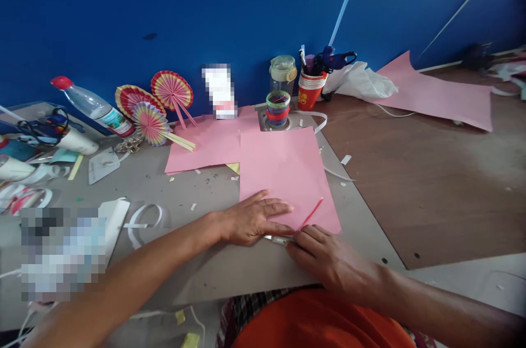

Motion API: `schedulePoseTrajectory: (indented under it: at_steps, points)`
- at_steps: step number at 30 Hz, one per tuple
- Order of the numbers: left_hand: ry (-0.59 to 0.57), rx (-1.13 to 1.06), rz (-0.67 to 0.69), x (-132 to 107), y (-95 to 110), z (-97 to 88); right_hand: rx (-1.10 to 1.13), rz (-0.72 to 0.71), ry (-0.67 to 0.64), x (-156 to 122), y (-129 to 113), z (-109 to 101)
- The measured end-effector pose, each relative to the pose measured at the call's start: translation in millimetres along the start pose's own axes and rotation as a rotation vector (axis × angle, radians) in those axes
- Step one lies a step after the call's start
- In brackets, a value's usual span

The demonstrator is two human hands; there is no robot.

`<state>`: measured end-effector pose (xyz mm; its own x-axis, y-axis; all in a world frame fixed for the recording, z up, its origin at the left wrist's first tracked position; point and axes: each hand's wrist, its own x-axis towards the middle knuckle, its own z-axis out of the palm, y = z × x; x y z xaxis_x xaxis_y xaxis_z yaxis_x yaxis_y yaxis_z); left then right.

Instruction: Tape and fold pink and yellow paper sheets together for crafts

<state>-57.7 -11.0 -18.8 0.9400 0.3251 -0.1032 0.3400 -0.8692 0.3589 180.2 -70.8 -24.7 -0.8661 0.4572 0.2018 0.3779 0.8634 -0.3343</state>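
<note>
Near the tabletop's (205, 268) front edge, the left hand (258, 219), fingers spread flat, should steady the pink sheet (283, 167); the right hand (324, 252) curls, seemingly gripping a slim red piece (314, 211).

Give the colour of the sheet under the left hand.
The sheet is pink, clearest in the head view.

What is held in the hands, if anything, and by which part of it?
The right hand seems to hold a slim red stick near its hidden lower end. The left hand rests on the pink sheet, gripping nothing visible.
</note>
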Motion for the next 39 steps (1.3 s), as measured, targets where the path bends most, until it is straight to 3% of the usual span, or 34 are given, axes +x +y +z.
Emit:
schedulePoseTrajectory:
  at_steps: [8,14,22,31,39]
  points:
    - [-0.013,-0.145,-0.023,-2.2,-0.3,-3.9,-0.001,0.012,-0.03,0.5,-0.4,0.1]
    - [0.136,-0.222,-0.127,-16.2,-3.1,-14.6,-0.017,0.025,-0.044,-0.8,0.3,1.4]
    - [0.042,-0.126,-0.139,-40.6,-7.2,-4.9,-0.026,0.006,0.024,-1.2,-1.2,1.1]
    - [0.035,-0.128,-0.129,-42.3,-8.4,2.1,-0.046,0.053,-0.071,2.3,-12.7,4.9]
    - [0.034,-0.128,-0.135,-43.9,-7.9,4.9,-0.035,0.028,-0.062,11.1,-15.7,8.2]
